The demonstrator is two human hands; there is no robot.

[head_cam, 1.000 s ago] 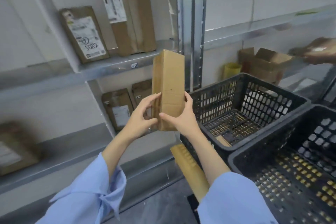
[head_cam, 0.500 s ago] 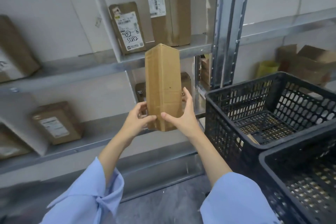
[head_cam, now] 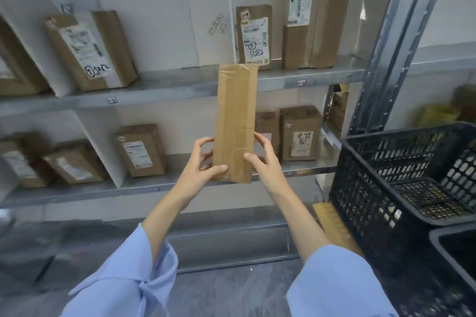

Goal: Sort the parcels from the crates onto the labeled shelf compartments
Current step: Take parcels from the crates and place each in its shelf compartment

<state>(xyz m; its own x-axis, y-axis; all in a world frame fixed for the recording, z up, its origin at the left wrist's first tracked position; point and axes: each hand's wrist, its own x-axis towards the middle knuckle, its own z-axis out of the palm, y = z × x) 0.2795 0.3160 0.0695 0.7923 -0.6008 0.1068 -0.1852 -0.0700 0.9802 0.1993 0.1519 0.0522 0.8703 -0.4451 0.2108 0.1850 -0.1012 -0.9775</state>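
Note:
A tall, narrow brown cardboard parcel (head_cam: 235, 121) with tape down its face stands upright in front of me, held at its lower end by both hands. My left hand (head_cam: 203, 162) grips its left bottom corner, thumb across the front. My right hand (head_cam: 262, 157) clasps the right side. No label shows on the side facing me. Behind it runs the metal shelf (head_cam: 167, 87) with small compartment tags on its front edge. The black slotted crate (head_cam: 381, 188) stands at the right.
Labeled parcels lean in the compartments: one upper left (head_cam: 90, 49), two upper right (head_cam: 255, 36) (head_cam: 314, 18), others on the lower shelf (head_cam: 141, 149) (head_cam: 300, 134). White dividers split the shelves. A steel upright post (head_cam: 394, 41) rises at the right. A second black crate (head_cam: 453, 247) sits at the lower right corner.
The view has swung left, so the crates slid to the right and more shelf compartments came into sight. The parcel has turned in my hands, its taped face now toward me.

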